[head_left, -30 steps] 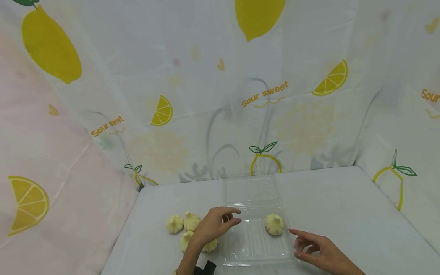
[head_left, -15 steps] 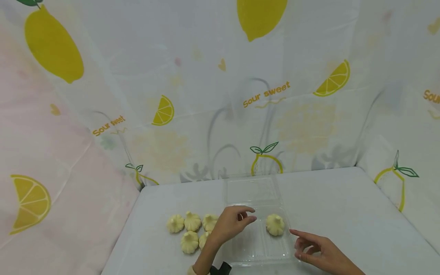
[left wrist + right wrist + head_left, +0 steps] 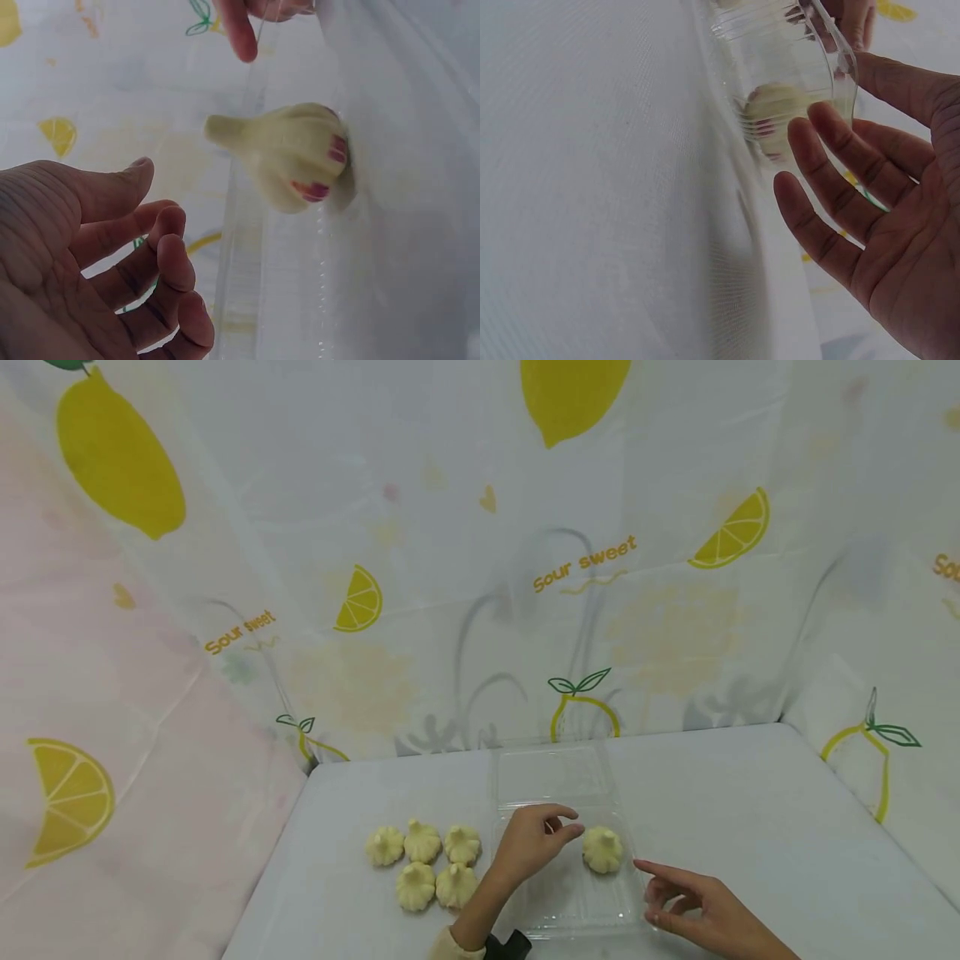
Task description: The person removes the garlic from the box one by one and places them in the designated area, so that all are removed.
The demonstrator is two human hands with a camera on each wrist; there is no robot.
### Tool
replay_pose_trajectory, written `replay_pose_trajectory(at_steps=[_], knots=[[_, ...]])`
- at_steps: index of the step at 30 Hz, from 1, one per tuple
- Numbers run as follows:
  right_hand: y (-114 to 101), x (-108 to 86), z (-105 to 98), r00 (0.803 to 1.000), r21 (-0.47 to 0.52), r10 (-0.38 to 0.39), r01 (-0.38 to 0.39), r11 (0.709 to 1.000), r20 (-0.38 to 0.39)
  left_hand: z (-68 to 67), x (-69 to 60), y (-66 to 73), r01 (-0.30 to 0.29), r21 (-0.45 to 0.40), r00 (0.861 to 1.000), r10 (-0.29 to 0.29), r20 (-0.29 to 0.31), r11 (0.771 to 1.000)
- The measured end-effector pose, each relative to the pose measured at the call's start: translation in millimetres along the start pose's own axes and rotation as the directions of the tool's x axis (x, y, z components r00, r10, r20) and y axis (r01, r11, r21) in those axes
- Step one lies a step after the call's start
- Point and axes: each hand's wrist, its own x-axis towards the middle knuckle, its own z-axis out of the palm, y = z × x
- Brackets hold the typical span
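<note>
A pale yellow garlic bulb sits in the right part of a clear plastic box, its hinged lid lying back. My left hand hovers over the box just left of that bulb, fingers loosely bent and holding nothing. In the left wrist view the bulb, marked with purple patches, is apart from the fingertips. At the box's right edge is my right hand, its index fingertip at or very near the rim. The right wrist view shows its fingers relaxed beside the clear wall.
Several more garlic bulbs stand in two rows on the white table, left of the box. A lemon-printed cloth rises behind and on both sides. A black strap mount is at my left wrist.
My left hand has moved right, away from the garlic rows and over the box toward the bulb inside. More of the rows shows now. The right hand has stayed by the rim.
</note>
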Motion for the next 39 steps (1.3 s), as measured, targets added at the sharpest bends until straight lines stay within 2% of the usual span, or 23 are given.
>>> replay_pose_trajectory(at_steps=[6,15,19,22,24,28,34,39], knots=[[-1.3,0.6,0.1,1.0,-0.002,-0.007,0.007,1.0,-0.005,12.2,4.5,7.9,0.017,-0.054,1.0,-0.019,-0.022,0.998],[-0.4,0.5,0.1,1.0,0.001,-0.019,0.019,1.0,-0.01,29.7,10.0,15.3,0.125,-0.175,0.991,-0.13,-0.015,0.977],[0.3,0.4,0.3,1.0,0.002,-0.024,0.024,1.0,-0.008,35.3,10.2,18.4,0.189,-0.262,0.981,-0.192,0.011,0.947],[-0.5,0.9,0.6,1.0,0.001,-0.02,0.02,1.0,-0.006,38.5,10.6,19.5,0.248,-0.326,0.968,-0.246,0.047,0.912],[-1.6,1.2,0.6,1.0,0.003,-0.016,0.016,1.0,-0.004,40.0,10.6,20.1,0.271,-0.35,0.962,-0.267,0.061,0.897],[-4.4,1.1,-0.3,1.0,0.017,0.003,-0.003,1.0,0.009,41.3,9.7,22.0,0.305,-0.363,0.952,-0.297,0.077,0.881],[-7.4,0.5,-1.8,0.999,0.026,0.041,-0.042,0.999,0.022,42.7,7.8,23.4,0.325,-0.354,0.946,-0.305,0.112,0.877],[-7.5,0.4,-1.9,0.998,0.018,0.058,-0.058,0.998,0.021,47.0,6.4,19.2,0.279,-0.328,0.96,-0.271,0.072,0.902]])
